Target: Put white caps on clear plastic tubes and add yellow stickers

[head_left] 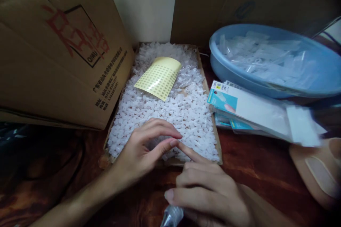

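My left hand (147, 143) is over the front of a shallow cardboard tray (217, 145), thumb and fingers pinched together at the tip of my right index finger. Anything in that pinch is too small or hidden to make out. My right hand (210, 191) lies lower, its index finger stretched toward the left thumb. Its other fingers curl around a clear plastic piece (172, 216), partly cut off by the bottom edge. Small white and clear plastic pieces (160, 117) fill the tray. On top of them rests a curled yellow sheet of small round stickers (160, 78).
A printed cardboard box (80, 42) leans at the left. To the right, packaged cards in clear sleeves (258, 113) are stacked before a blue basin (218, 56) of clear packets. A beige rounded thing (301, 159) with a pale oval patch is at the right edge.
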Demonstrator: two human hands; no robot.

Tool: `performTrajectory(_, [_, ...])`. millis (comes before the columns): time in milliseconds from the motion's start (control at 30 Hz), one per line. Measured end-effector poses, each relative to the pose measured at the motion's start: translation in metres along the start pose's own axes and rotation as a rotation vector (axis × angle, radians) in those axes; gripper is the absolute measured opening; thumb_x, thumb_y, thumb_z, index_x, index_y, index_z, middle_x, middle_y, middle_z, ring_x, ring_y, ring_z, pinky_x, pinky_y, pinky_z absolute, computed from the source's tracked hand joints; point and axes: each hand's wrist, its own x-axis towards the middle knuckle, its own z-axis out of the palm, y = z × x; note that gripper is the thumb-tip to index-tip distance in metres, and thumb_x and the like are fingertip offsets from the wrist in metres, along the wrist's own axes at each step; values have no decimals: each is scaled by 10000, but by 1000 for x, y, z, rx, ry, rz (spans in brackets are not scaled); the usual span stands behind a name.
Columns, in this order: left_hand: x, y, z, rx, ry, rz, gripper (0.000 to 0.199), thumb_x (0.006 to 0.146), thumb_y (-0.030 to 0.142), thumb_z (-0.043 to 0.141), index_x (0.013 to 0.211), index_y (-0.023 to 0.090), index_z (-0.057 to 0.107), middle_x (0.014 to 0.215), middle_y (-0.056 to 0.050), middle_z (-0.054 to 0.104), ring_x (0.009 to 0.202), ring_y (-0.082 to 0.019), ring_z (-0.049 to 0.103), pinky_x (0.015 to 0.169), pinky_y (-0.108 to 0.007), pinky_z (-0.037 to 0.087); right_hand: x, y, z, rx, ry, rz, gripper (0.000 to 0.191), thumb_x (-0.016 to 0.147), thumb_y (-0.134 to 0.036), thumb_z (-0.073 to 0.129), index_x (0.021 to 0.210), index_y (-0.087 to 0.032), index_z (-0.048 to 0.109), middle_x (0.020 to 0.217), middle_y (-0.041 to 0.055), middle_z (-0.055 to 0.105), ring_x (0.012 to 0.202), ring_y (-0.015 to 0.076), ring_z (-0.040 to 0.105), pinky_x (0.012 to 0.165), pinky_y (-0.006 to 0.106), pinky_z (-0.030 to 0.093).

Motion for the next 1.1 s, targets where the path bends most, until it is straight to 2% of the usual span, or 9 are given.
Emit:
performTrajectory(233, [2,-8,-7,-242,164,-155,151,869,244,801,745,188,737,807,4,713,788,-114,659,745,-202,516,-2,-9,3,0,13,127,203,1037,-179,516,1182,-126,648,828,32,661,717,131,617,1191,558,391])
performTrajectory(333, [2,-14,-13,-309,261,-116,255,958,364,698,776,189,664,790,13,655,765,-110,610,756,-224,488,-1,-3,-1,-25,-19,49,206,1021,-172,541,1188,-122,650,814,23,670,685,127,623,1204,545,387])
performTrajectory(433, [-1,-16,-13,-385,243,17,301,976,444,639,806,196,630,749,16,633,723,-132,607,735,-277,500,2,-3,-5,-81,-12,58,232,981,-114,560,1193,-118,651,835,25,692,695,131,649,1194,523,410])
performTrajectory(500, [-4,-14,-11,-366,195,112,352,1021,460,543,802,198,631,745,2,668,715,-150,641,733,-311,521,3,-5,-8,-168,87,166,296,934,-46,557,1207,-125,637,936,53,719,817,156,691,1132,459,476])
performTrajectory(633, [-9,-6,-7,-236,48,252,553,1074,493,357,701,180,619,812,-51,758,721,-171,695,740,-345,536,4,-4,-15,-346,329,421,335,907,-62,611,1215,-192,638,1044,54,699,917,166,676,806,261,557])
performTrajectory(767, [-9,0,-7,-88,38,239,686,1057,557,308,581,176,622,820,-82,764,715,-179,690,703,-343,522,4,4,-20,-398,481,546,288,920,-120,669,1186,-231,671,1079,56,675,970,197,647,805,287,532])
performTrajectory(900, [-8,0,-7,18,93,153,563,1054,551,387,842,181,756,859,-64,753,804,-165,695,758,-299,529,6,6,-21,-392,428,484,311,906,-67,680,1172,-228,686,1029,48,660,930,180,638,792,289,527])
performTrajectory(1000, [-9,-2,-5,66,102,36,276,1013,446,589,1080,212,721,899,-14,736,805,-125,674,739,-235,528,7,5,-20,-365,326,393,345,894,-4,659,1167,-211,692,1023,41,648,927,146,642,793,252,536])
performTrajectory(1100, [-10,-3,-1,39,34,-29,268,976,362,673,1217,248,649,960,12,734,807,-104,674,733,-198,545,8,4,-20,-328,246,318,378,892,42,625,1174,-200,689,996,31,642,908,115,651,783,211,545])
